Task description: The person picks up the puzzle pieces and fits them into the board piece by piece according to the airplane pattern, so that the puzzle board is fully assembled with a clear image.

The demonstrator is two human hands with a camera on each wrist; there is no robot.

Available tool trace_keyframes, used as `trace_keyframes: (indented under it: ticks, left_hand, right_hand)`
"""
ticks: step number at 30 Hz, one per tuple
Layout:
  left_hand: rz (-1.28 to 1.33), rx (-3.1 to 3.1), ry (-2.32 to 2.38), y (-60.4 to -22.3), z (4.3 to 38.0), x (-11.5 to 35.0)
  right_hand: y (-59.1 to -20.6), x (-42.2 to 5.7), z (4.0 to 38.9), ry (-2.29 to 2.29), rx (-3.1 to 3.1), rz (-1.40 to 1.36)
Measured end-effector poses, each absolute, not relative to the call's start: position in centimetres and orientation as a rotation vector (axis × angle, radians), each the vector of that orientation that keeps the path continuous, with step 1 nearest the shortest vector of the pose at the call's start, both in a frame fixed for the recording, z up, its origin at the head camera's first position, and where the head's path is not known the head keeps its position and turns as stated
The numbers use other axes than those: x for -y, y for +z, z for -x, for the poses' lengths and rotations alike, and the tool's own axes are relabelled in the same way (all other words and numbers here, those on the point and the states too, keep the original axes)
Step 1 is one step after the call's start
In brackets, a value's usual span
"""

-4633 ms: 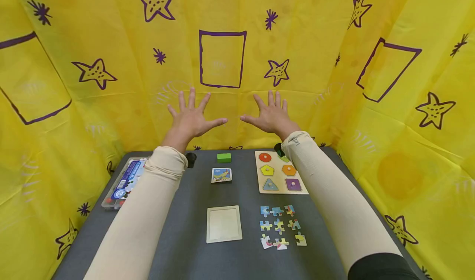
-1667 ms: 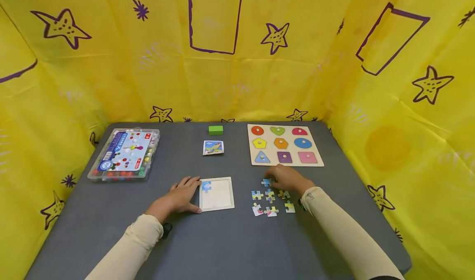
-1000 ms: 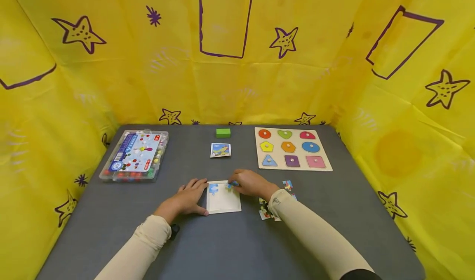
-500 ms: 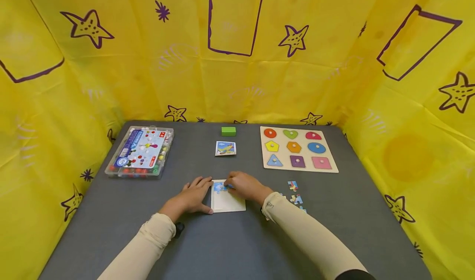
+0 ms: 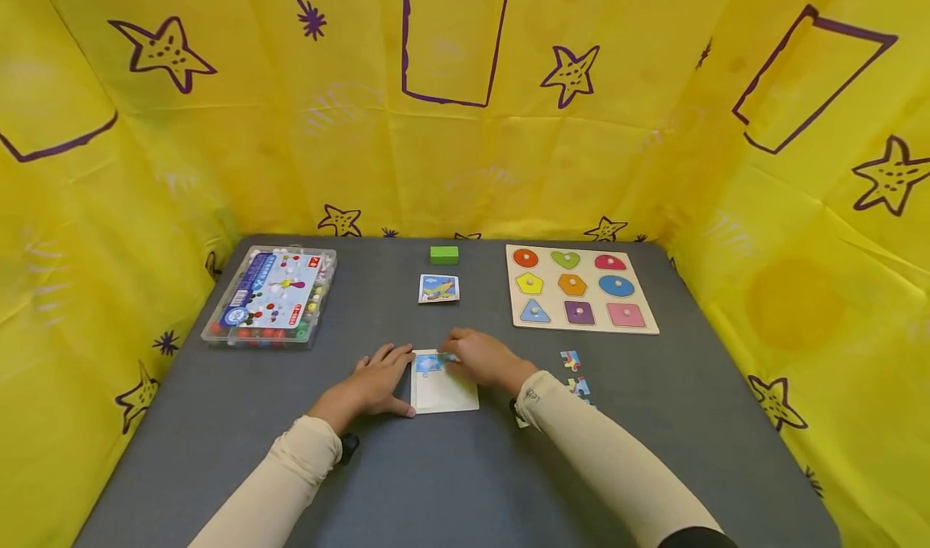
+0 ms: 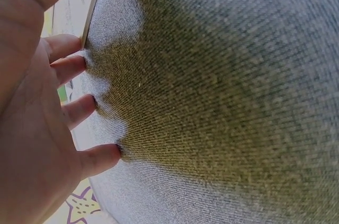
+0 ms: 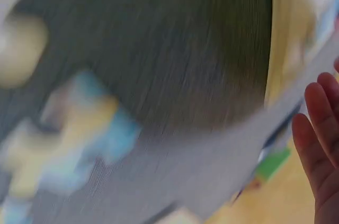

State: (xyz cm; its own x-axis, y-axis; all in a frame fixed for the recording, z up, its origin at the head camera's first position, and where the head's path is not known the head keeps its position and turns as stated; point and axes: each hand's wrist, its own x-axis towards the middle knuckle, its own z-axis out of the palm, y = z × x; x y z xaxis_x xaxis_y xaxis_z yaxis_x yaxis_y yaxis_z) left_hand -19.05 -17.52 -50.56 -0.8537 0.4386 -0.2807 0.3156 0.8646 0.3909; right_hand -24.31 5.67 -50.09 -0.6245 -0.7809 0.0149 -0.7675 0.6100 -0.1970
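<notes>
A square wooden puzzle tray [image 5: 445, 392] lies on the grey table. My left hand [image 5: 373, 384] rests spread along its left edge, fingertips at the far corner and thumb near the close one. In the left wrist view, that hand's fingers [image 6: 79, 110] stand apart against the cloth. Blue jigsaw pieces [image 5: 428, 363] lie in the tray's far left corner. Over the far right part, my right hand [image 5: 485, 360] pinches a blue-green jigsaw piece [image 5: 449, 357] beside them. Loose pieces [image 5: 570, 360] lie right of the tray, some hidden under the right forearm.
A shape-peg board [image 5: 583, 288] lies at the back right. Behind the tray are a picture card [image 5: 439, 288] and a green block [image 5: 444, 255]. A clear box of coloured beads [image 5: 270, 296] stands at the left. Yellow curtains enclose the table.
Both hands have come down from the air to the tray. One jigsaw piece went into its far left corner; my right hand then brought another from the right and set it alongside.
</notes>
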Motion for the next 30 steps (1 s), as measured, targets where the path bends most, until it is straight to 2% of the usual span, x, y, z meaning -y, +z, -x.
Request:
trace_keyframes:
  ticks: [6,11,15,25,30]
  left_hand:
    - [-0.562,-2.676,0.476,-50.6,19.2,17.6]
    - [-0.584,-2.671,0.469,-50.3,19.2,17.7]
    - [-0.596,-2.653,0.471,-50.4,19.2,17.5]
    - [-0.582,-2.643,0.476,-50.4,19.2,17.6]
    - [-0.588,-2.647,0.463,-50.7,19.4,17.4]
  right_hand:
    - [-48.8,-13.2,25.7,-0.266,-2.868,1.115]
    - [-48.8,-20.3,25.4,-0.289,-2.859,0.870]
    - [-49.2,-23.7,24.5,-0.323,-2.815,0.858]
    - [-49.6,-24.2,24.8,-0.343,-2.833,0.932]
    - [-48.9,-22.2,24.9,-0.367,-2.827,0.933]
